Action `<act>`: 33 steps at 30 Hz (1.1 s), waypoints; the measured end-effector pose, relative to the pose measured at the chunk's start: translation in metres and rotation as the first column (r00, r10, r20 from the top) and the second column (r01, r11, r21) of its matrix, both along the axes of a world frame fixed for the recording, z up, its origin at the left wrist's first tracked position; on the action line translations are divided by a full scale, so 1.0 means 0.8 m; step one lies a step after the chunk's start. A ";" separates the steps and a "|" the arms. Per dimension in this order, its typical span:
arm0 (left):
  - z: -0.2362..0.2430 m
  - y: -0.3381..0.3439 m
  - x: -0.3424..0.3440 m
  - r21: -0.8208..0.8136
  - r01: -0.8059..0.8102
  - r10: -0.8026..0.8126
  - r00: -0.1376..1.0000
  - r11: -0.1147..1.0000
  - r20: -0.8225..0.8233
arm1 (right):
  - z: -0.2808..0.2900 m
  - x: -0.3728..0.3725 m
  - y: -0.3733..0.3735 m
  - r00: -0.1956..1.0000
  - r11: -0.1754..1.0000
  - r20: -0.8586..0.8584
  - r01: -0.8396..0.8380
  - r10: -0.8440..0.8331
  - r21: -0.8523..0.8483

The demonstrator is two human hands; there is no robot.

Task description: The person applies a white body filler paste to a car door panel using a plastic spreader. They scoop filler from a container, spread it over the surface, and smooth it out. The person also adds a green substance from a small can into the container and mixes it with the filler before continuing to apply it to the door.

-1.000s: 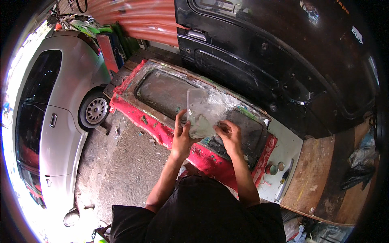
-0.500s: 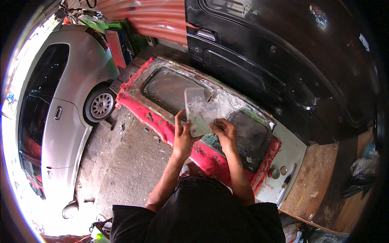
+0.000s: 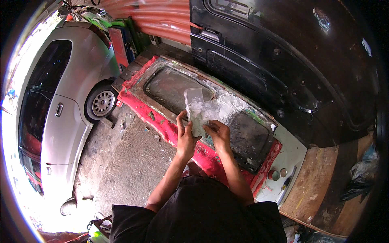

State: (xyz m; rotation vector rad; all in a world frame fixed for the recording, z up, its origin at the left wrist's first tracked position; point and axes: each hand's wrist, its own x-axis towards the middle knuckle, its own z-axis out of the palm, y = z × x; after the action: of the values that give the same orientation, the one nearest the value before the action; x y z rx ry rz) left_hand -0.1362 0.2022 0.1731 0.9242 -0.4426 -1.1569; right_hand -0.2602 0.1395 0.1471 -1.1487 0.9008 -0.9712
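My left hand (image 3: 187,137) grips the near left edge of a clear plastic tray (image 3: 194,98), with rounded corners and pale greenish smears over it. At the tray's near right side, the fingers of my right hand (image 3: 219,134) are bent together; whatever they pinch there is too small to make out. Both hands are above a long panel (image 3: 139,87) with two dark rounded recesses. White paste (image 3: 229,103) is spread on the strip between those recesses. Red cloth (image 3: 142,115) shows beneath the panel along its near side.
A silver car (image 3: 67,105) stands at the left. Behind the panel leans a large black vehicle panel (image 3: 259,69). Small open tins (image 3: 274,175) sit on a white board at the right, beside a wooden board (image 3: 320,178). Corrugated sheet (image 3: 158,18) forms the back wall.
My right hand has shifted left, closer to my left hand along the tray. The tray now appears narrower, turned more edge-on. My left hand keeps its grip.
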 end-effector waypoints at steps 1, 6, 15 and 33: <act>-0.001 0.000 0.000 -0.006 0.004 -0.005 1.000 1.000 -0.019 | -0.002 0.000 -0.001 1.000 1.000 0.013 -0.008 0.008 0.012; -0.007 -0.001 0.000 0.000 -0.018 0.018 1.000 1.000 -0.015 | -0.001 -0.007 -0.009 0.991 0.961 0.111 -0.097 0.070 0.258; 0.002 0.005 0.002 -0.038 0.027 -0.032 0.987 0.999 -0.160 | 0.026 -0.024 -0.023 0.980 0.939 0.199 -0.046 -0.024 0.341; 0.027 0.017 0.003 -0.104 0.013 -0.037 0.973 0.995 -0.228 | 0.055 -0.013 0.022 0.852 0.544 -0.519 -0.401 -0.074 -0.737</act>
State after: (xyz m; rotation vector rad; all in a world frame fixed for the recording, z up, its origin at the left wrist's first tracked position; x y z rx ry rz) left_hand -0.1336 0.2154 0.1945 0.6884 -0.3225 -1.2367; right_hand -0.2708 0.1573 0.1912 -2.3748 0.6740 -0.9627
